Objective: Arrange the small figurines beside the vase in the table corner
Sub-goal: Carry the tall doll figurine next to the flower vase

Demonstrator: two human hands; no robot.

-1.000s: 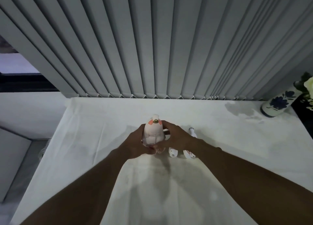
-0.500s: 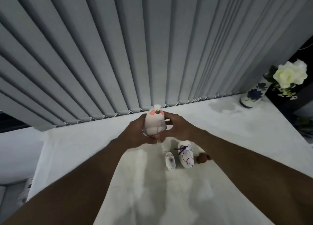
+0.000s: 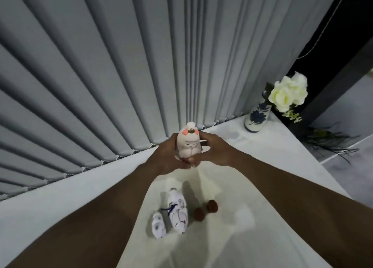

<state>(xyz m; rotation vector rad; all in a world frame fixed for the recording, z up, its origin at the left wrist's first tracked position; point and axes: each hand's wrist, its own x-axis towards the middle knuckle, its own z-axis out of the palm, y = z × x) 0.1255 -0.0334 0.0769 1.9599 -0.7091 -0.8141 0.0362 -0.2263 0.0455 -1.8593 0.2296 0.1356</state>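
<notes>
Both hands observed raised above the table (image 3: pixel 272 166), clasped on opposite sides of one pale pink figurine (image 3: pixel 188 144): left hand (image 3: pixel 168 156) wraps its left flank w/ fingers curled under the base, right hand (image 3: pixel 212 149) closes on its right flank, thumb tips meeting below the piece. We note the figurine is upright, face toward the camera, w/ two orange ear patches and a small gold knob on top; it touches no surface. We see a white cloth over the table, creased approx. between the forearms. Remaining items lie on the cloth nearer the camera, between the arms: a tall white figurine w/ purple markings (image 3: pixel 177 213) lying on its side, a purple cord at its neck; a smaller white figurine w/ dark spots (image 3: pixel 158 227) just beside it on the left; two small brown rounded pieces (image 3: pixel 199 214) and (image 3: pixel 212 206) to the right, near each other but apart. We cannot tell what the brown pieces are. Blue-and-white vase (image 3: pixel 257 119) stands in the far right corner, tilted in this wide-angle view, holding white flowers (image 3: pixel 288 94) w/ green leaves. Held figurine is well apart from the vase, left of it. Grey vertical blinds (image 3: pixel 121 65) hang behind the far table edge.
</notes>
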